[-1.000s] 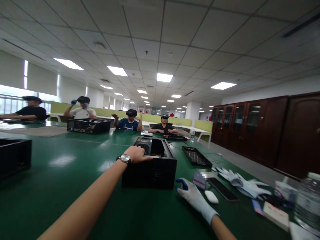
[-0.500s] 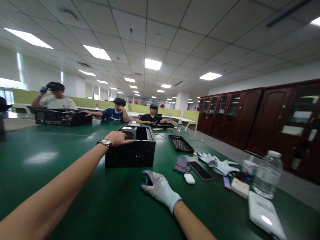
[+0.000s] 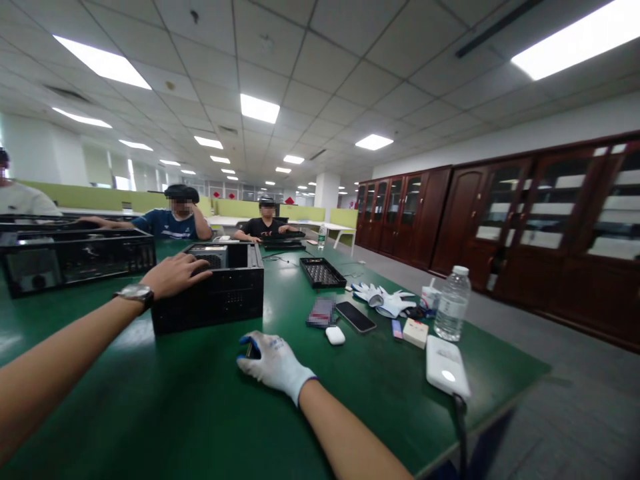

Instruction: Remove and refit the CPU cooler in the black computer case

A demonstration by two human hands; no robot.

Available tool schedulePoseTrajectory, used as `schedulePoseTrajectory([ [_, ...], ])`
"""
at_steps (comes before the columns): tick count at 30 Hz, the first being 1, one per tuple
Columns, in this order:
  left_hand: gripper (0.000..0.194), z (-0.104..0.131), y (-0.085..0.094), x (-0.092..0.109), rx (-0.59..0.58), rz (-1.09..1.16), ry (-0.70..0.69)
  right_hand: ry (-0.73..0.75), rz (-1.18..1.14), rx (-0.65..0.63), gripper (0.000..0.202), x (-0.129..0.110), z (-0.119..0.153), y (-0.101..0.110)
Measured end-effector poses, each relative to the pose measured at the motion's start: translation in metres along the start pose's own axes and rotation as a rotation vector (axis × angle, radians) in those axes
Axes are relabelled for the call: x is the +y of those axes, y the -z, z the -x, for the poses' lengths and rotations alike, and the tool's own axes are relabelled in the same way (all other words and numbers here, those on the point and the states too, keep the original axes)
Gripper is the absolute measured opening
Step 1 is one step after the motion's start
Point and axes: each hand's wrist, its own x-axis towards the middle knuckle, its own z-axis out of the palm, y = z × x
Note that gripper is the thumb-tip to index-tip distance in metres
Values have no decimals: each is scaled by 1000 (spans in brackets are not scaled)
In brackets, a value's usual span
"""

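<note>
Computer case (image 3: 215, 300), black and open at its top, stands on the green tabletop (image 3: 200, 413), ahead of the person and a little to the left. Inside the opening, at the left, one sees a grey metal unit (image 3: 213, 255).

The left hand (image 3: 175, 273) is bare, with a wristwatch (image 3: 140, 291) behind it; it lies stretched out over the upper near corner, fingers extended and not closed around the frame. The right hand (image 3: 270, 360) wears a pale work glove and is near the case but apart from it, thumb and fingers bent toward each other with a narrow gap. Something dark shows in this gap — it is too small for me to tell whether a thing is held there.

For steadying the case well, I would judge that the bare palm should press straight down on the solid frame, fingers kept off the thin metal edges, which may cut. Even pressure is better — a sideways push could make the case slide on such a glossy surface.

Farther to the right lie a black lattice tray (image 3: 323, 273), a phone (image 3: 356, 317), a small white case (image 3: 335, 335), spare gloves (image 3: 393, 303), a water bottle (image 3: 453, 303) and a white device with a cable (image 3: 447, 367). Beyond, at the left, is another black computer (image 3: 110, 260), and behind it sits a person in blue (image 3: 175, 227).
</note>
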Motion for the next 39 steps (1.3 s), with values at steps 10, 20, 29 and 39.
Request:
schedulePoseTrajectory([
  [10, 64, 177, -87, 18, 138, 209, -73, -40, -49, 54, 52, 18, -4, -2],
  [20, 53, 226, -84, -16, -149, 284, 193, 11, -46, 53, 41, 28, -3, 8],
  [29, 51, 233, -69, 5, -205, 356, 159, 29, 66, 56, 47, 36, -1, 6],
  [39, 54, 228, -39, 17, -304, 368, 175, 342, 321, 14, 47, 59, 0, 5],
])
